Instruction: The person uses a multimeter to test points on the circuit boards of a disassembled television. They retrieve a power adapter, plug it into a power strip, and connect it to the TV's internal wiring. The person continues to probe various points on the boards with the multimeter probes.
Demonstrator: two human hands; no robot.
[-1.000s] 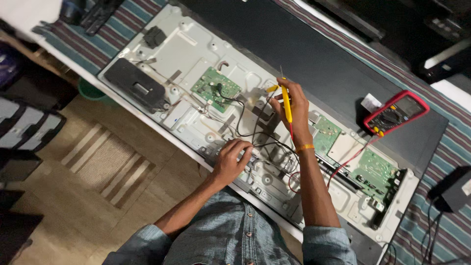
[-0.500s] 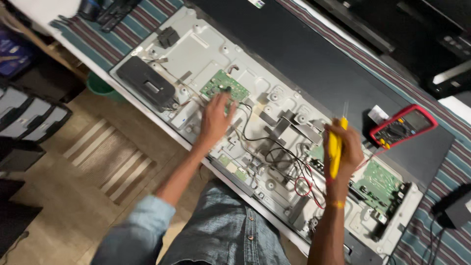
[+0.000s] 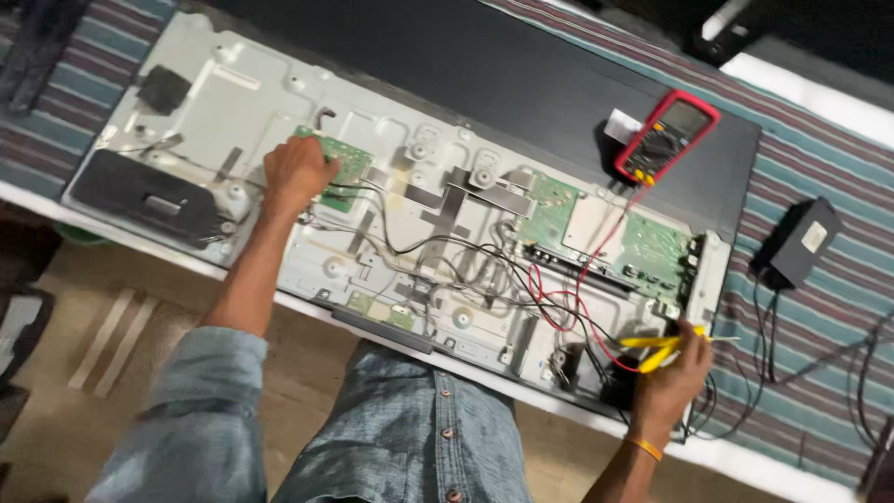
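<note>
- Since half a second ago, the right hand (image 3: 672, 374) has moved down to the near right corner of the big metal back panel (image 3: 251, 102), and the left hand (image 3: 296, 172) has slid over to the left.
- Now the left hand rests on a small green circuit board (image 3: 352, 166) on the left part of the panel. Its fingers are curled down and pressed together on the board's left end.
- The right hand is closed around a yellow tool (image 3: 659, 346). The yellow tips stick out to the left of the fingers.
- Red and black wires (image 3: 559, 303) lie tangled on the panel just left of the right hand.
- A red meter (image 3: 667, 137) sits on the far right side, and a thin red wire runs from it toward the near side.
- A bigger green board (image 3: 652, 251) lies between the meter and the right hand.
- A black box (image 3: 801, 240) sits on the striped cloth (image 3: 819, 149), well to the right.
</note>
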